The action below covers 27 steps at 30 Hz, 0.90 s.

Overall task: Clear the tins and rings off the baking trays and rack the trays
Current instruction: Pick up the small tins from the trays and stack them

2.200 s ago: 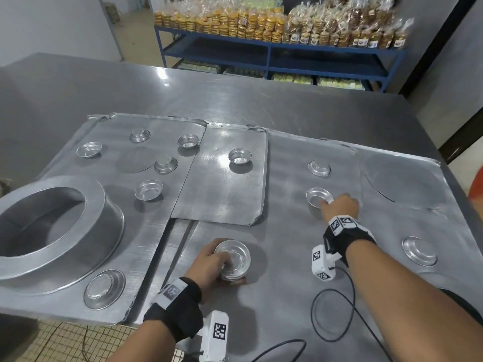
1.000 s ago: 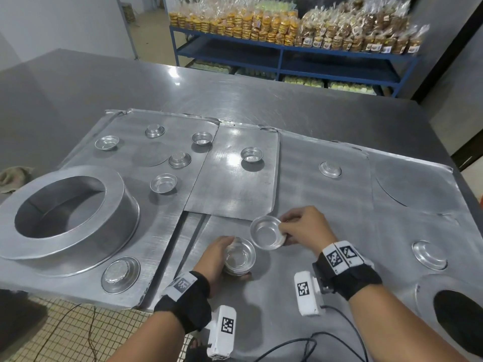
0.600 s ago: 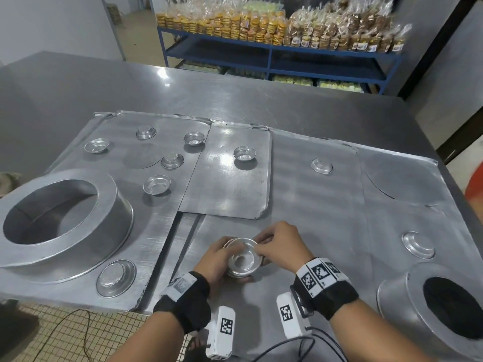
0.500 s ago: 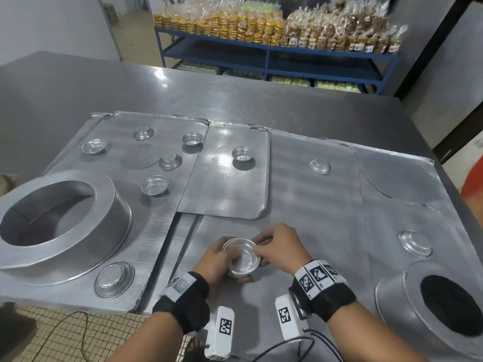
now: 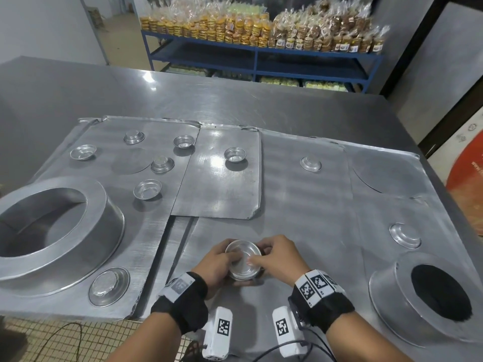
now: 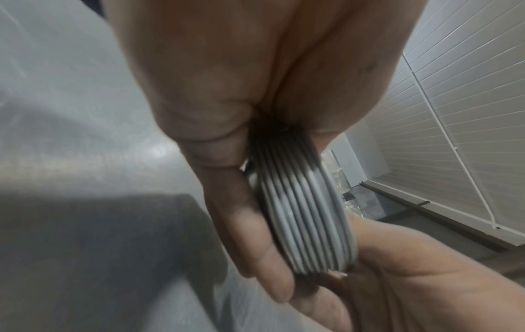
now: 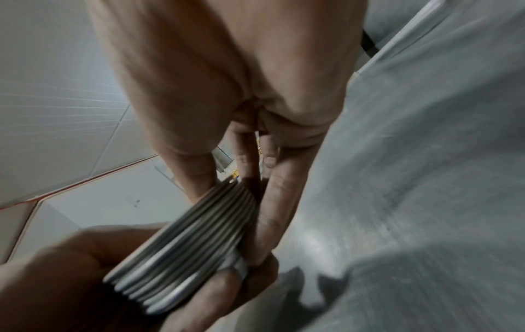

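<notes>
Steel table (image 5: 261, 100), baking trays (image 5: 300, 205) spread across. Far left, large ring (image 5: 65, 226); loose tins (image 5: 147, 189) beyond. Centre front, stack of tins (image 5: 243, 259) gripped from the left by left hand (image 5: 217, 262), pinched at the rim by right hand (image 5: 277, 259). Far right, second ring (image 5: 392, 288).

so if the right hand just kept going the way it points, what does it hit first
The right hand points left, with its fingers already on the stack of tins. Straight on, it would likely meet the left hand gripping the stack's other side, though depth is unclear.
</notes>
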Available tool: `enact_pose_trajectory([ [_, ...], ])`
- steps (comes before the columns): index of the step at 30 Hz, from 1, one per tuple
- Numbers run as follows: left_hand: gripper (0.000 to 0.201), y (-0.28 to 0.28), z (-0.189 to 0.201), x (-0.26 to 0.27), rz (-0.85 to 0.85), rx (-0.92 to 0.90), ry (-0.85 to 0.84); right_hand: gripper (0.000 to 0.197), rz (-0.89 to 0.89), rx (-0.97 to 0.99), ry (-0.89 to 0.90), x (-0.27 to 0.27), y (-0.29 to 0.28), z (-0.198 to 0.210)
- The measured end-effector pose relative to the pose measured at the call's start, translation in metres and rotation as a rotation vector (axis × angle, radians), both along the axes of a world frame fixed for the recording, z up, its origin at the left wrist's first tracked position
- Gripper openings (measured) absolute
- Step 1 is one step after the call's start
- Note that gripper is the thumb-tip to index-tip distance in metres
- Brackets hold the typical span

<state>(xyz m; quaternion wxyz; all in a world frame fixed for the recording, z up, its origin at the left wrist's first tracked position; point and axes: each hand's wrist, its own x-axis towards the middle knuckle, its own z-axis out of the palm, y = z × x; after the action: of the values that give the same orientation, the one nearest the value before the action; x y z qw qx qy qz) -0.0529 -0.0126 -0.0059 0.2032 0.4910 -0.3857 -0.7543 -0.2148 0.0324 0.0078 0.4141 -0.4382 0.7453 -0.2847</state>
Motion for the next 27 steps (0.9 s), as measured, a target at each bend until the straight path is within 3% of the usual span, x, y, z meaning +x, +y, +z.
enact_pose_trajectory([
  [3, 0.03, -0.004, 0.004, -0.001, -0.084, -0.048, -0.077, 0.022, -0.087, -0.01, -0.017, -0.002, 0.003, -0.006],
  [6, 0.04, -0.012, 0.006, 0.0, -0.242, -0.225, -0.245, 0.025, -0.151, 0.026, -0.026, -0.005, 0.005, -0.014],
  [10, 0.032, -0.018, 0.001, -0.003, -0.34, -0.33, -0.36, 0.031, -0.196, 0.058, -0.063, -0.008, 0.008, -0.02],
  [17, 0.026, -0.015, 0.001, -0.015, -0.508, -0.495, -0.534, 0.025, -0.251, 0.099, -0.1, -0.01, 0.014, -0.016],
  [27, 0.03, -0.016, 0.0, -0.02, -0.604, -0.579, -0.603, 0.02, -0.189, 0.185, -0.03, -0.014, 0.014, -0.01],
])
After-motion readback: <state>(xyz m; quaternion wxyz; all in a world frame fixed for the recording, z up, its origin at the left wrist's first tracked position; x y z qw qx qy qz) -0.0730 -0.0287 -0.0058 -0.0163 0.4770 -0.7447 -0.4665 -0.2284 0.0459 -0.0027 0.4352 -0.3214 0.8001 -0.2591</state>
